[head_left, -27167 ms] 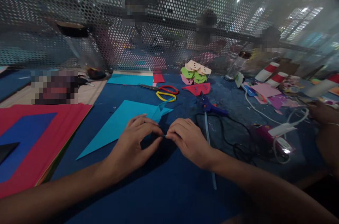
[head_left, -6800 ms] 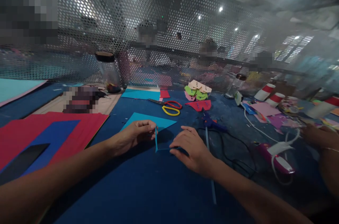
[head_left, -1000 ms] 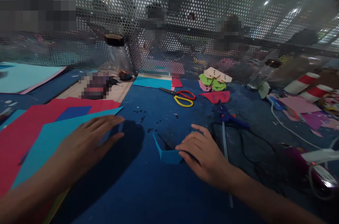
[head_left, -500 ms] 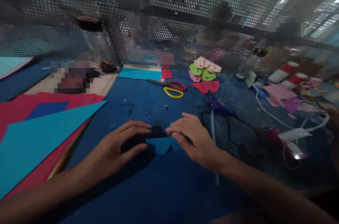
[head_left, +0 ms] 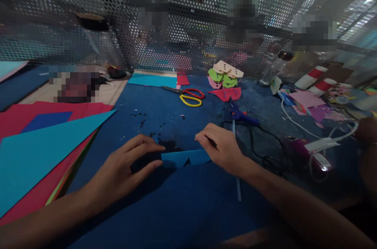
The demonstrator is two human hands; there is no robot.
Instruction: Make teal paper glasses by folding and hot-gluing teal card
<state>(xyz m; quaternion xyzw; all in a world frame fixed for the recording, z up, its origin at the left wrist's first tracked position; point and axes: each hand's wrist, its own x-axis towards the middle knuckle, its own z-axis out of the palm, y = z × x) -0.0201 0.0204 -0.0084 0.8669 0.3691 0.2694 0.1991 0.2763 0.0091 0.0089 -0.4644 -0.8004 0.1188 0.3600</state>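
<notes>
A small blue paper strip [head_left: 175,158] with a dark triangular notch lies on the dark blue table in front of me. My left hand [head_left: 129,166] rests at the strip's left end, thumb and fingers apart on either side of its edge; whether they touch it I cannot tell. Over the strip's right end is my right hand [head_left: 220,147], its fingers curled and pinched together. Anything between those fingertips is too small or hidden to make out. Tiny black dots [head_left: 142,123] are scattered beyond my left hand.
Scissors [head_left: 190,97] with red and yellow handles lie farther back, near a red paper cutout [head_left: 226,94] and stacked cutouts [head_left: 224,76]. A blue glue gun [head_left: 243,115] with a black cord lies right. Coloured sheets [head_left: 53,143] cover the left. A metal mesh [head_left: 188,37] stands behind.
My right hand has lifted off the strip slightly and its fingers have curled into a pinch, uncovering more of the strip. My left hand has barely moved. The view has shifted a little.
</notes>
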